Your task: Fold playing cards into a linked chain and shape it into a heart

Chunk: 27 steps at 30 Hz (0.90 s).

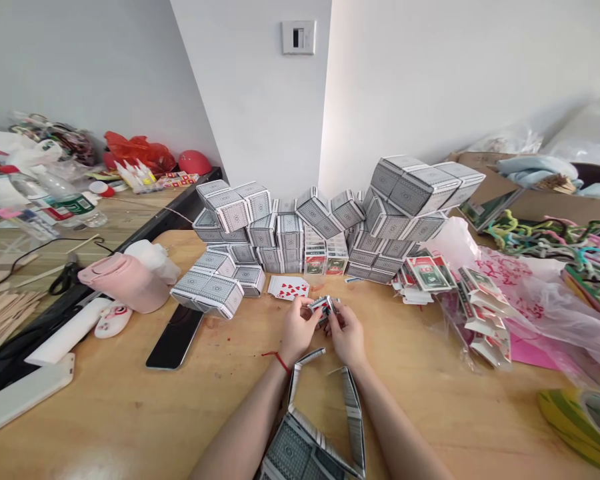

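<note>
Dozens of blocks [290, 230] folded from playing cards are heaped along the back of the desk [130, 413], some upright and some tipped, in front of the wall corner. Nearer the camera, between the 2 forearms, lies a frame [353, 413] of linked cards, a bent loop with bare wood showing through its middle. A phone [175, 337] lies flat at the left, its far end beside a tipped block. Just beyond the hands a fan [289, 288] of red-pip cards lies face up.

The left hand [297, 330] and right hand [347, 333] meet over the desk. Each grip is closed on 1 folded card [323, 307], pinched between thumb and fingertips. It sits between the 2 hands, near the fan and ahead of the frame; whether it touches the wood I cannot tell.

The folded card is probably very light and thin, stiff along its creases but springy, so a fold may open once pressure eases. Its coated face looks smooth and likely slippery. It would crush or kink under a hard squeeze. Fingertips on the creased edges and corners look like the best hold, since the flat middle would bow.
</note>
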Available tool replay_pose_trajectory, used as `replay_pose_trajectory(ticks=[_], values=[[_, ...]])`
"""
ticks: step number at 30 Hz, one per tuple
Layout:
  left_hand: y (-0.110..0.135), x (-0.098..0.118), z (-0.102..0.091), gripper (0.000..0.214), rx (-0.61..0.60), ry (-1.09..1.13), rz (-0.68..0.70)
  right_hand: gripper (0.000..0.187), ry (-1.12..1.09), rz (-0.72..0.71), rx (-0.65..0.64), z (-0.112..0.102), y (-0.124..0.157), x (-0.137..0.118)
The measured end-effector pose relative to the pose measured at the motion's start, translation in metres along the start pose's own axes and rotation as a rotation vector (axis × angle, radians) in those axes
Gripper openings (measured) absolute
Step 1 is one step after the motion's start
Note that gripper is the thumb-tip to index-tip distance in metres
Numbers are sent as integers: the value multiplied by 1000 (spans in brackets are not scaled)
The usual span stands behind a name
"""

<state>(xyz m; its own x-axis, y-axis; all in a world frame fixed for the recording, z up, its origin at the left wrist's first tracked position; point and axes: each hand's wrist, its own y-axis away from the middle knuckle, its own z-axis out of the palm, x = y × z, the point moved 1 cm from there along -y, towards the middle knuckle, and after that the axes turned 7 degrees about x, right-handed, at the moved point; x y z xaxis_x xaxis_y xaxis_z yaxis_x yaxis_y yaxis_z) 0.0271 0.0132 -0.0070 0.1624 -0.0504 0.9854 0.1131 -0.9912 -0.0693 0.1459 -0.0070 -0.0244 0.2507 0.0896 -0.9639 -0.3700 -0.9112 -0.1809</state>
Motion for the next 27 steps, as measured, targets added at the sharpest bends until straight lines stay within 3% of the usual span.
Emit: replay_pose_trajectory(ticks=[8, 16, 20, 27], values=[[2, -3, 0, 24, 30, -84, 86, 34, 8, -45, 1, 0, 1, -3], [2, 3, -2, 23, -13, -35, 55, 36, -34, -9, 43, -3, 0, -5], [-2, 6, -4, 22, -98, 92, -1, 34, -109, 36, 53, -4, -1, -5], [-9, 8, -11, 20, -415, 471, -303, 28, -310, 132, 26, -6, -4, -6]])
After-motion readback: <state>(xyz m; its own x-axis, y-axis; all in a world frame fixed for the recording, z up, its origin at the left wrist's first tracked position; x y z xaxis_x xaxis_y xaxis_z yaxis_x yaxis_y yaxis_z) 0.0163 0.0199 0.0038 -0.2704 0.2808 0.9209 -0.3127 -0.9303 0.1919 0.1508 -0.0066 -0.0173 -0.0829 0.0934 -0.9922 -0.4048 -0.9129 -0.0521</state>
